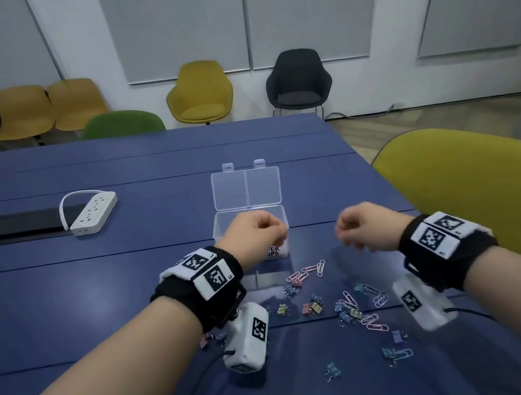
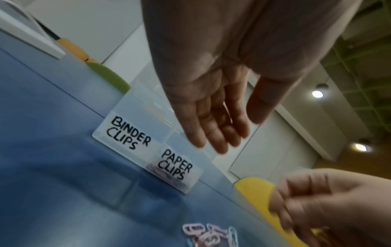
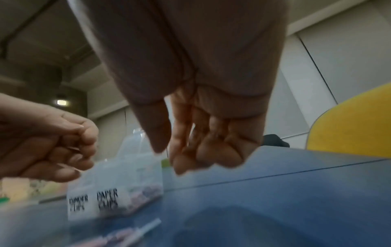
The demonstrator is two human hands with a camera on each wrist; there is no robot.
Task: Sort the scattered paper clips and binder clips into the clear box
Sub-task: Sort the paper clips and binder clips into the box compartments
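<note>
Both hands hover empty with loosely hanging fingers, left hand (image 1: 255,234) over the clear box (image 1: 248,213) mid-desk, lid flipped back for easy drops, right hand (image 1: 359,225) beside it, clips (image 1: 348,307) scattered toward the near edge.

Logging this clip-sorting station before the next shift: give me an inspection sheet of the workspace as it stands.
Surface: blue table.
Job's things: clear box open, lid back, labelled BINDER CLIPS and PAPER CLIPS; paper clips and binder clips scattered nearer the person.
Clutter: power strip.
Grippers: left hand over box, right hand beside it, nothing seen held.
Cables: black wrist-camera leads.
Surroundings: chairs, wall panels.
</note>
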